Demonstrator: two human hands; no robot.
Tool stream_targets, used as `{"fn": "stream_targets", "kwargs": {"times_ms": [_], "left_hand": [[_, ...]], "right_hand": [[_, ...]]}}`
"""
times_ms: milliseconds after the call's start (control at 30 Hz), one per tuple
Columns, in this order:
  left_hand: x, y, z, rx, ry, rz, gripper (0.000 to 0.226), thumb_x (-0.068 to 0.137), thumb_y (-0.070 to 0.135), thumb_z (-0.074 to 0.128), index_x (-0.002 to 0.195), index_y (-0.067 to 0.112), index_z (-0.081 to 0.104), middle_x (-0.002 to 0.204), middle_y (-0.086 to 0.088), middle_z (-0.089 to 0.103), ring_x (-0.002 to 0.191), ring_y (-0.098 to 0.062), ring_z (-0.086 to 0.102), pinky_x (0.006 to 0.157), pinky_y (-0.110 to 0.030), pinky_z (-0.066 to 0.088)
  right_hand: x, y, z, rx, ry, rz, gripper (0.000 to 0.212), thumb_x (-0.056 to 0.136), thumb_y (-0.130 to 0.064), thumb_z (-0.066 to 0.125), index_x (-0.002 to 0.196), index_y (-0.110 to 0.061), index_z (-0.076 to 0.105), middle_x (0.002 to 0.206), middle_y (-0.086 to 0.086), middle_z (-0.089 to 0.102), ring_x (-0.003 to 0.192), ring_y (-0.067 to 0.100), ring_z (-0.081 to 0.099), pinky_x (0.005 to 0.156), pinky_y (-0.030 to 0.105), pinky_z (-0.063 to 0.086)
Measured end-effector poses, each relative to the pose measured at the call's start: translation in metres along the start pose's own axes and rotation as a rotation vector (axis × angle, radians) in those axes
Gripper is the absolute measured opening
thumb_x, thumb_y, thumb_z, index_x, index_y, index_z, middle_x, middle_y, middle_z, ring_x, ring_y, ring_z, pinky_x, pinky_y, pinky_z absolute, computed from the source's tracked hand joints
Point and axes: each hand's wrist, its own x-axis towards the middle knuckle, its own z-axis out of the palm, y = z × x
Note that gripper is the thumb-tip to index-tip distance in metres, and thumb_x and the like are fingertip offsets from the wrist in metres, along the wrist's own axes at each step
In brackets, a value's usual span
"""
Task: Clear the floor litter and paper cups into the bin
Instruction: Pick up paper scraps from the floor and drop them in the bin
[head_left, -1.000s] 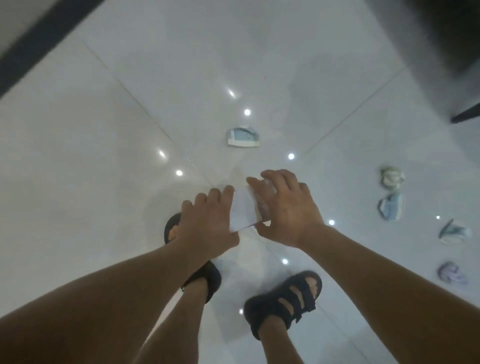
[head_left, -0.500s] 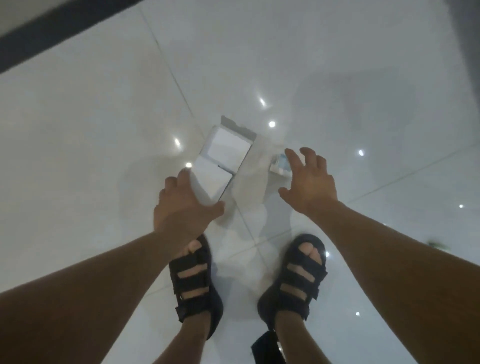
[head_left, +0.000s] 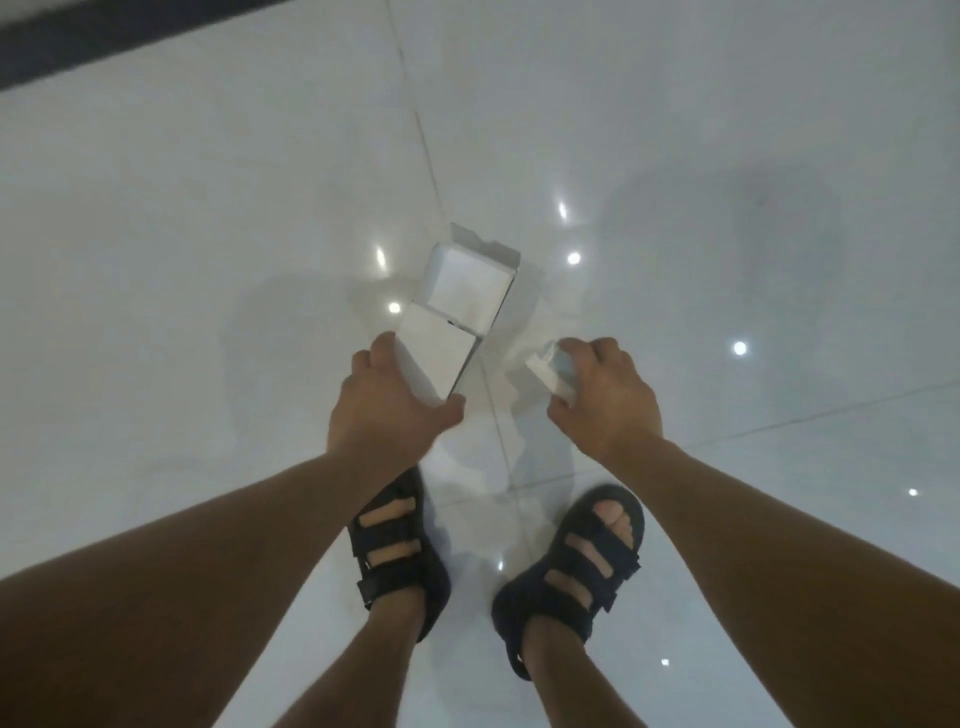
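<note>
While both arms reach down at mid-frame, my left hand (head_left: 389, 410) is curled round the near end of a white open carton (head_left: 457, 306), and my right hand (head_left: 608, 405) pinches a small crushed paper cup (head_left: 553, 369) just right of it, over the glossy tiled floor (head_left: 208, 260). I judge this the pick-up step, though I cannot tell whether the carton is clear of the tiles. Next, both pieces need carrying to the bin, which is out of view, with a firm grip on that flapping carton.

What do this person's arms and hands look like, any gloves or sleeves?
No gloves or sleeves show: the left hand and right hand are bare, as are both forearms to the frame edge. No watch, ring or bracelet visible.
</note>
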Motion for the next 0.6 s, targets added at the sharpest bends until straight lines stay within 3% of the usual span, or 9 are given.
{"fn": "stream_targets", "kwargs": {"times_ms": [167, 367, 600], "left_hand": [[-0.056, 0.031, -0.103, -0.064, 0.070, 0.004, 0.095, 0.065, 0.056, 0.073, 0.140, 0.021, 0.025, 0.127, -0.005, 0.042, 0.115, -0.029, 0.048, 0.084, -0.040, 0.043], [-0.161, 0.059, -0.268, -0.111, 0.139, 0.013, 0.091, 0.065, 0.056, 0.075, 0.136, 0.020, 0.030, 0.120, -0.006, 0.045, 0.109, -0.029, 0.051, 0.088, -0.045, 0.049], [-0.304, 0.045, -0.410, -0.149, 0.253, -0.020, 0.099, 0.066, 0.056, 0.074, 0.142, 0.018, 0.023, 0.127, -0.008, 0.044, 0.115, -0.030, 0.048, 0.093, -0.044, 0.046]], "right_hand": [[-0.060, -0.060, -0.098, -0.009, 0.011, -0.075, 0.062, 0.085, -0.033, 0.063, 0.141, -0.022, 0.039, 0.126, 0.004, 0.046, 0.106, 0.021, 0.049, 0.078, 0.030, 0.047], [-0.157, -0.156, -0.243, -0.062, 0.001, -0.136, 0.061, 0.085, -0.035, 0.061, 0.141, -0.025, 0.039, 0.128, 0.003, 0.045, 0.110, 0.022, 0.047, 0.081, 0.032, 0.046], [-0.250, -0.271, -0.364, -0.039, 0.045, -0.287, 0.060, 0.085, -0.037, 0.062, 0.140, -0.028, 0.040, 0.128, 0.001, 0.046, 0.112, 0.021, 0.048, 0.084, 0.030, 0.045]]}}
